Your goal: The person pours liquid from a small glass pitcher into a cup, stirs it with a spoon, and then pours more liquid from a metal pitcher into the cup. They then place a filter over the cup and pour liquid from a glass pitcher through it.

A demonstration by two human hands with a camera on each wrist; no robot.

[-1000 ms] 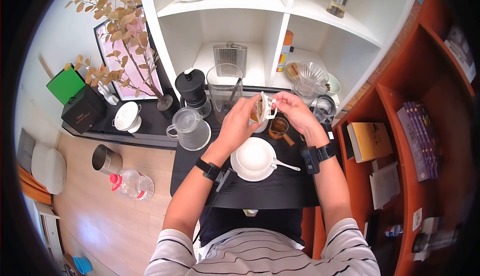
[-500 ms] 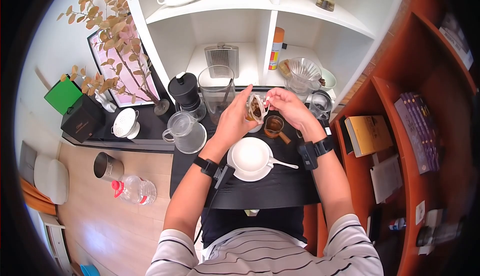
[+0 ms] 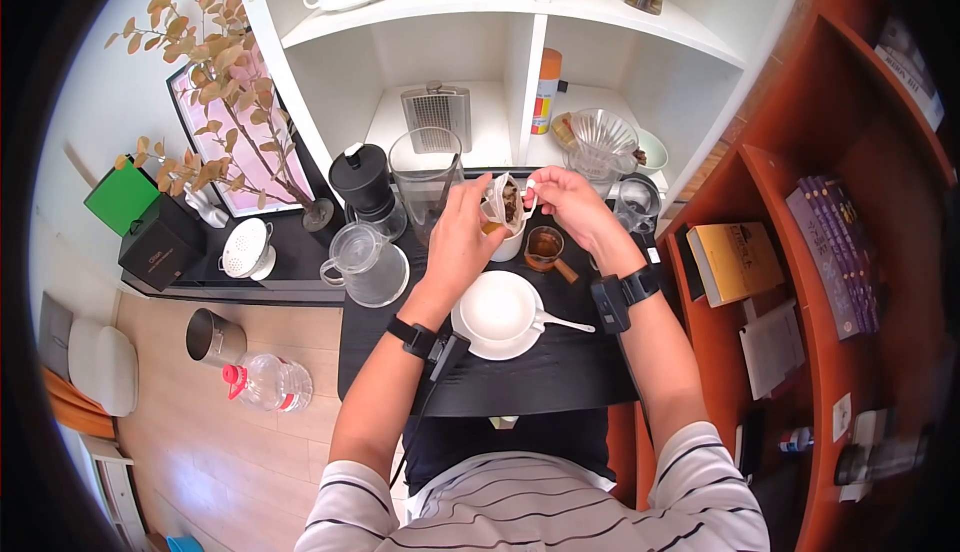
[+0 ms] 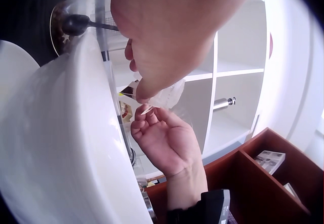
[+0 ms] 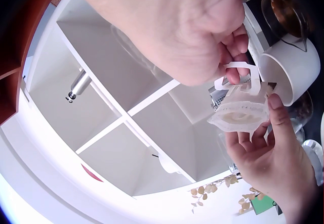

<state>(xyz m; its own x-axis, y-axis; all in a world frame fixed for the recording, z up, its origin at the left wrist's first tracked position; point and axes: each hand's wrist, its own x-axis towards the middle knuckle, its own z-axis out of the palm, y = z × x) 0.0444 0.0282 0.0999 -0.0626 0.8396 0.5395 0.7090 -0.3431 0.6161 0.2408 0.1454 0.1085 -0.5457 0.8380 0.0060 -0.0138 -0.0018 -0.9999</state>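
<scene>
A drip coffee bag (image 3: 508, 204) of white filter paper is held up between both hands, its mouth open and dark brown grounds showing inside. My left hand (image 3: 460, 232) grips its left side between thumb and fingers. With thumb and fingers, my right hand (image 3: 568, 207) pinches the white paper ear (image 5: 253, 84) on its other side. Just under the bag, partly covered by it and the left hand, is a white mug (image 3: 508, 249); the right wrist view shows the mug (image 5: 296, 67) close beside the bag.
Nearer the body, a white bowl (image 3: 495, 307) sits on a saucer with a spoon (image 3: 568, 324). A small glass pitcher (image 3: 545, 244) with a wooden handle stands right of the mug. To the left are a glass jug (image 3: 362, 264), a grinder (image 3: 362, 182) and a tall glass jar (image 3: 425, 167).
The bag has turned so that its mouth now faces up towards the head camera, showing the grounds. Both hands keep their hold. The head view has shifted slightly.
</scene>
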